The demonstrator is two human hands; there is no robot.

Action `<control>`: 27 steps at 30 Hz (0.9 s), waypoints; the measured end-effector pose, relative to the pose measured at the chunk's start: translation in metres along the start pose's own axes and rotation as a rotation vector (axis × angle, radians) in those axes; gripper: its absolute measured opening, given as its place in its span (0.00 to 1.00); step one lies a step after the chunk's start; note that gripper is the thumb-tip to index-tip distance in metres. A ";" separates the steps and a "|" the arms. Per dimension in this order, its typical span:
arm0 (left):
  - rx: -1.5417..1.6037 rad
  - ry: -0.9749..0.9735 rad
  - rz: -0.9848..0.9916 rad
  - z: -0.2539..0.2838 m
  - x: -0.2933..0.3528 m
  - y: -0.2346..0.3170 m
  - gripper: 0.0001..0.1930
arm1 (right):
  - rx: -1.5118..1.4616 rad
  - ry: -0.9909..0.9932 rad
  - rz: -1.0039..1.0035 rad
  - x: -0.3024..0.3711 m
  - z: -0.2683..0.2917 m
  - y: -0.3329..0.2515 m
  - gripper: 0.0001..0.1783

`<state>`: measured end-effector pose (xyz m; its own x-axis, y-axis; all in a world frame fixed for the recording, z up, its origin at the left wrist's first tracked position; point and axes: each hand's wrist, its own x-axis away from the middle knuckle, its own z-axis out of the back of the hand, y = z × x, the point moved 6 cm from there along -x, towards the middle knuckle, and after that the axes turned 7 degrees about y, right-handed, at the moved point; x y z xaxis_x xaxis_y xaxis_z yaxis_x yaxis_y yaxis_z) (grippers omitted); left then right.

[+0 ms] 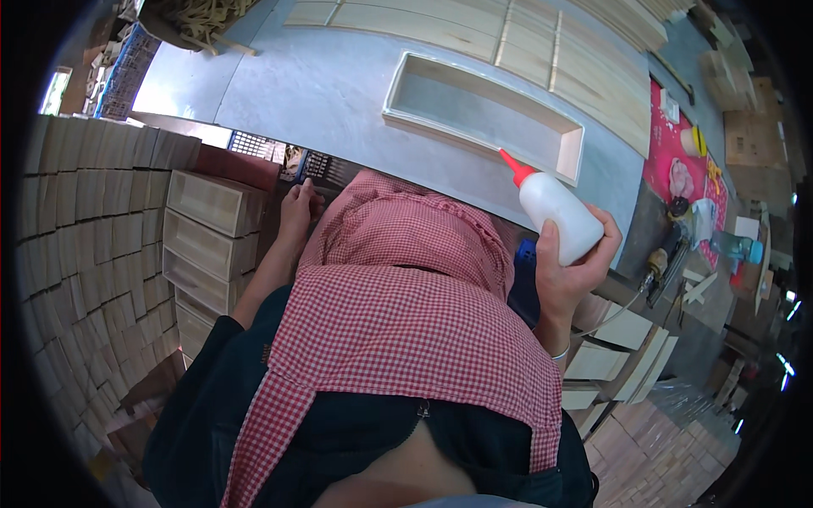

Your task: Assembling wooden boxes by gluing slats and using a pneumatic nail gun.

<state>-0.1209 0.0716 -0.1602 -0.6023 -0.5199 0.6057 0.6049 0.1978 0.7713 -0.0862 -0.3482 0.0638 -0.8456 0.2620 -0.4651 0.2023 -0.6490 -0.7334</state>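
My right hand (580, 254) is wrapped round a white squeeze bottle (563, 213) with a red pointed nozzle (515, 167). The bottle is tilted, and its tip is at the near long edge of a shallow rectangular wooden frame (440, 127). That frame lies on the grey-blue tabletop (296, 102); whether it has a bottom I cannot tell. Below the table's front edge, at my left side, hangs my left hand (302, 206). Its fingers are loosely bent and apart, with nothing visible in them, close to a dark blue plastic basket (326, 167).
Flat wooden panels (423, 30) lie along the table's far side. At my left stand stacked wooden boxes (207, 203) beside tall piles of wood pieces (76, 203). More boxes (605, 347) are stacked at right. A yellow-rimmed cup (693, 142) stands on a red surface.
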 end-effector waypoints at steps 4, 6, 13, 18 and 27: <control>-0.027 -0.013 -0.002 -0.001 -0.007 -0.005 0.17 | 0.041 0.078 -0.020 0.003 0.022 0.010 0.32; -0.013 -0.012 -0.002 -0.002 -0.010 -0.007 0.17 | 0.075 0.102 -0.048 0.005 0.032 0.015 0.30; -0.074 -0.021 -0.051 -0.011 -0.009 -0.001 0.18 | 0.170 0.184 -0.165 0.009 0.064 0.026 0.28; -0.081 -0.011 -0.065 -0.015 -0.009 0.003 0.18 | 0.187 0.242 -0.175 0.006 0.075 0.036 0.27; -0.152 -0.030 -0.134 0.001 -0.038 -0.022 0.20 | -0.006 0.446 -0.319 -0.024 0.072 0.090 0.27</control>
<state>-0.1117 0.0879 -0.2001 -0.6965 -0.5074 0.5074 0.5890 -0.0005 0.8081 -0.0833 -0.4638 0.0447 -0.5740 0.7234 -0.3838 -0.0257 -0.4843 -0.8745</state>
